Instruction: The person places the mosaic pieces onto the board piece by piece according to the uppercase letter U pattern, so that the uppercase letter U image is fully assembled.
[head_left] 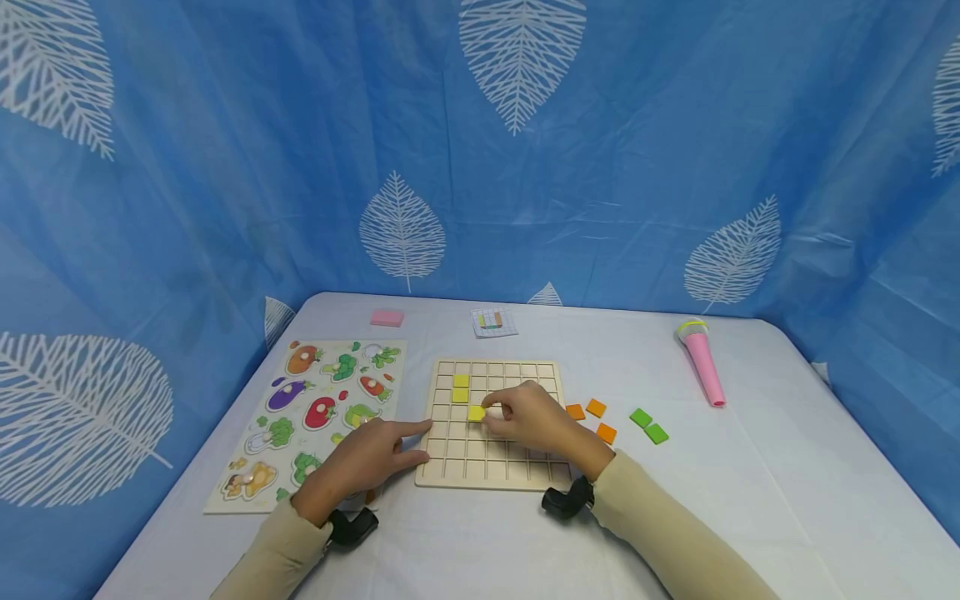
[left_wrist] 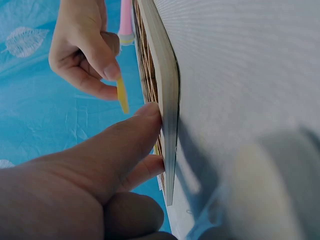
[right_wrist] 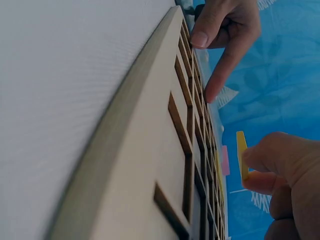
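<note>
My right hand pinches a yellow square tile between thumb and forefinger. The right wrist view shows that tile standing on edge above the wooden grid board. Two more yellow tiles lie one behind the other in squares of the grid board, toward its back left. At the board's left edge rests my left hand, thumb and forefinger extended and touching the rim. The left wrist view shows its thumb against the board's side, the other fingers folded in.
Left of the grid lies a vegetable puzzle board, partly behind my left arm. Orange tiles and green tiles sit to the right, with a pink toy microphone beyond. A pink block and a pattern card lie at the back.
</note>
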